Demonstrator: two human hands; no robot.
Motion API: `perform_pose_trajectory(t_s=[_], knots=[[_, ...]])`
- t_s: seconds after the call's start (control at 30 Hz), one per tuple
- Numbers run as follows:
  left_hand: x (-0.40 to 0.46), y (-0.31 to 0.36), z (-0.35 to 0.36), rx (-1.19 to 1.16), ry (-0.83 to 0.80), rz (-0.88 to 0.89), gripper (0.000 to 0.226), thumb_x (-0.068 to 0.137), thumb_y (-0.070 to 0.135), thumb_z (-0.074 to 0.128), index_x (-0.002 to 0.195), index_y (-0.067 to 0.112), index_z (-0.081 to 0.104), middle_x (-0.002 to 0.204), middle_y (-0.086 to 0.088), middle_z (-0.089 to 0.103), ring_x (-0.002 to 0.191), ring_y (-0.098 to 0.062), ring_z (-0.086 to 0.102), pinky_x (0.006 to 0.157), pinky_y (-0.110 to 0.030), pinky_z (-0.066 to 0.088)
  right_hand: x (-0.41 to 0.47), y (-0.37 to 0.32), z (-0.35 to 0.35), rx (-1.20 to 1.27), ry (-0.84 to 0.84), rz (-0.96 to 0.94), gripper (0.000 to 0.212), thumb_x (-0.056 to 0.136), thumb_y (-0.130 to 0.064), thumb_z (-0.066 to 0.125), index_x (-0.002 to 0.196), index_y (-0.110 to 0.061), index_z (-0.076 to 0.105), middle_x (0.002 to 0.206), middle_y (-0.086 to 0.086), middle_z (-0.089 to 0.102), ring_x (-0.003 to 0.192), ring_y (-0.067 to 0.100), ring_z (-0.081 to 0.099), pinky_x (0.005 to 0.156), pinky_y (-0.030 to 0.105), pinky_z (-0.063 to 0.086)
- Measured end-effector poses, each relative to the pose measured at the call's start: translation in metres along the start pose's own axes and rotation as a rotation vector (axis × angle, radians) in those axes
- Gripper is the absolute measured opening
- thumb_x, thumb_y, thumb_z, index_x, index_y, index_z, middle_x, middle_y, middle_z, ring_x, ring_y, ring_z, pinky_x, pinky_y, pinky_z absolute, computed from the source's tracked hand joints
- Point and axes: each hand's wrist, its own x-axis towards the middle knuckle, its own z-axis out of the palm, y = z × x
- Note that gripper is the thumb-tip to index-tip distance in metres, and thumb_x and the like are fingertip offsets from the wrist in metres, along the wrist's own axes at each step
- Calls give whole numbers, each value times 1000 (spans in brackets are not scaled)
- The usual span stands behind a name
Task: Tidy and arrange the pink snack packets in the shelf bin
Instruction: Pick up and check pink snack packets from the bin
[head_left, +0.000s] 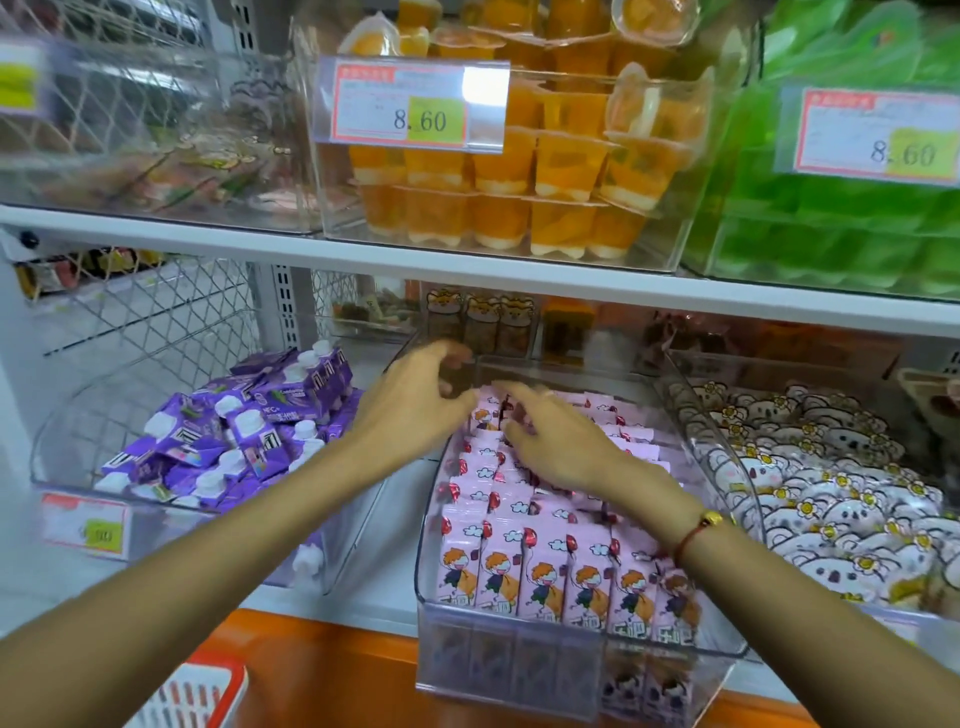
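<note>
— Head view: where are the pink packets (545, 566)?
— Standing in rows in the clear bin (675, 657) on the lower shelf, right of centre, filling it from the near wall to the far end.
— And the hands?
— Both reach to the far end of the bin. The left hand (415, 410) hovers at the bin's far left corner, fingers spread and loosely bent, gripping nothing I can see. The right hand (556, 441) lies flat over the far rows, fingers straight, touching the packet tops.
— Neighbours?
— Purple pouches (228, 441) in the bin to the left, white bear packets (831, 499) to the right, orange jelly cups (519, 171) on the shelf above.
</note>
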Motion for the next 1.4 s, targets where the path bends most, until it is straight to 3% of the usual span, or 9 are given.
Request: perform_pose_trajectory(t_s=[0.23,0.43,0.6,0.73,0.93,1.07,1.17,1.27,1.4], knots=[[-48,-4,-14,-90,-145,36,12,89,29,63,97,31,72,107,16,68,92,-1,66,87,-29,52,21,-10,1,-243,-219,73,42,102,-33,27,119,-15,61,131,15,44,121,33,41,98,41,35],[-2,4,-23,226,-152,138,18,88,34,63,105,36,68,96,13,68,99,-13,63,77,-28,48,-17,-11,-3,-140,-103,62,48,102,-38,29,147,-21,30,151,10,32,137,30,29,110,43,27],[45,19,-1,489,-484,277,25,88,32,64,112,29,69,109,6,66,90,-12,55,66,-24,40,-56,-8,0,-197,-121,95,53,101,-48,26,149,-25,25,159,1,16,145,21,15,118,39,13],[57,19,14,595,-644,260,24,85,28,66,107,21,72,111,0,70,100,-19,63,86,-36,53,-58,-9,0,-215,-111,90,53,101,-49,25,149,-25,26,160,0,14,146,19,11,119,40,10],[51,16,13,469,-490,246,14,90,25,61,99,15,66,110,-5,64,89,-20,55,75,-31,45,-56,-5,1,-189,-120,94,53,101,-49,26,148,-27,28,160,0,14,146,20,11,119,41,9],[40,10,7,-80,-171,31,23,97,27,53,106,8,62,114,-10,64,103,-24,58,89,-35,47,-54,-5,2,-179,-139,102,53,100,-49,27,148,-27,28,160,0,15,146,21,12,118,40,9],[22,15,2,-504,71,-117,20,97,18,54,108,4,64,110,-10,66,100,-18,59,76,-22,46,-52,-7,-3,-146,-147,126,51,101,-48,27,146,-25,33,159,1,19,144,21,16,116,39,13],[-6,26,-5,-723,219,-119,15,95,10,56,107,4,61,96,-2,64,86,-7,57,62,-2,41,-55,-12,-13,-28,16,127,47,101,-42,33,142,-20,42,151,6,35,139,22,26,112,35,24],[-40,46,-20,-828,287,-2,2,91,14,63,93,14,63,86,8,65,72,11,60,67,-6,46,-74,-34,-31,318,247,-15,56,92,-51,48,141,-28,38,145,-5,39,134,9,30,103,26,26]])
